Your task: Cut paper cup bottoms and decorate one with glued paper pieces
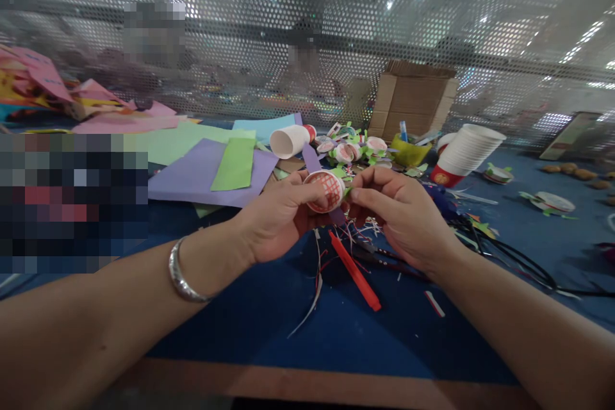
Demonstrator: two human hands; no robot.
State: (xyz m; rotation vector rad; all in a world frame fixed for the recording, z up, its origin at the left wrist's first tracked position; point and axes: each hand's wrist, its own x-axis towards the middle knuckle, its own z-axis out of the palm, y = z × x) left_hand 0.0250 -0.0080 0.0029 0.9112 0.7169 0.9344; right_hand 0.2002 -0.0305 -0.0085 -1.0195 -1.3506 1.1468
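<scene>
Between finger and thumb, my left hand (283,211) grips a small round paper-cup base (331,191) with a red criss-cross pattern drawn on it. A green paper piece sticks out from its right side, and my right hand (398,211) pinches there with thumb and forefinger. Purple paper (312,157) shows just behind the cup base. Below my hands lies a red marker (355,272) on the blue table, beside thin paper strips (314,298) and scraps.
Purple sheets (192,173) and a green strip (235,164) lie left. Behind are a white paper cup (288,142), finished-looking paper turtles (348,152), a yellow bowl (410,152) and a cardboard box (413,99). Stacked cups (466,150) and black cables (519,256) are right.
</scene>
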